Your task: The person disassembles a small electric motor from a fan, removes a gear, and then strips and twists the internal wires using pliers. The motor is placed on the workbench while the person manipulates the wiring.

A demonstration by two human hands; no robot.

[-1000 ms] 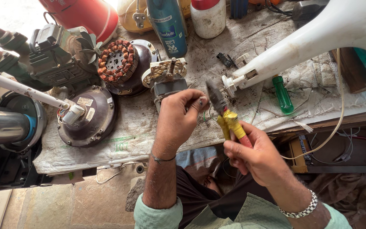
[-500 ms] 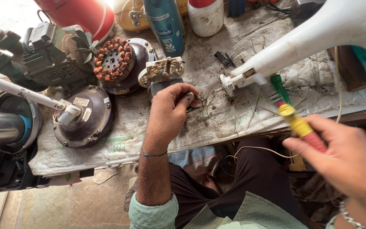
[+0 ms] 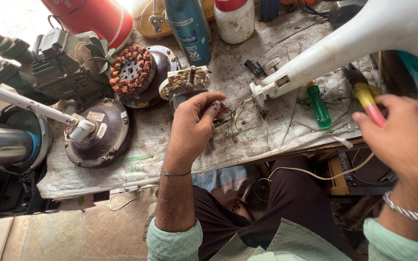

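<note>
On the cluttered workbench covered with a dirty woven sheet (image 3: 286, 130), my left hand (image 3: 194, 121) rests near the middle, fingers curled together and pinched on a small bundle of thin coloured wires (image 3: 233, 118) that trails out from under my fingertips toward the white plastic fan blade arm (image 3: 344, 46). Just behind my knuckles sits a small cream-coloured switch block with metal contacts (image 3: 185, 82), touching or nearly touching the back of my hand; I cannot tell which.

My right hand (image 3: 407, 140) is off to the right edge of the bench, closed around the red and yellow handles of a pair of pliers (image 3: 366, 96), whose dark head points up toward the white arm. A silver chain bracelet (image 3: 410, 210) circles that wrist.

Between my two hands lies a green-handled screwdriver (image 3: 319, 104), flat on the sheet just below the white arm's end. To the left, a round dark motor housing (image 3: 100, 135) lies beside a copper-wound stator (image 3: 131, 72). Further back stand a blue spray can (image 3: 189, 26), a white plastic jar with a red lid (image 3: 235, 17) and a red gas cylinder (image 3: 88, 17). A thin cream cable (image 3: 310, 174) hangs below the bench edge over my lap.
</note>
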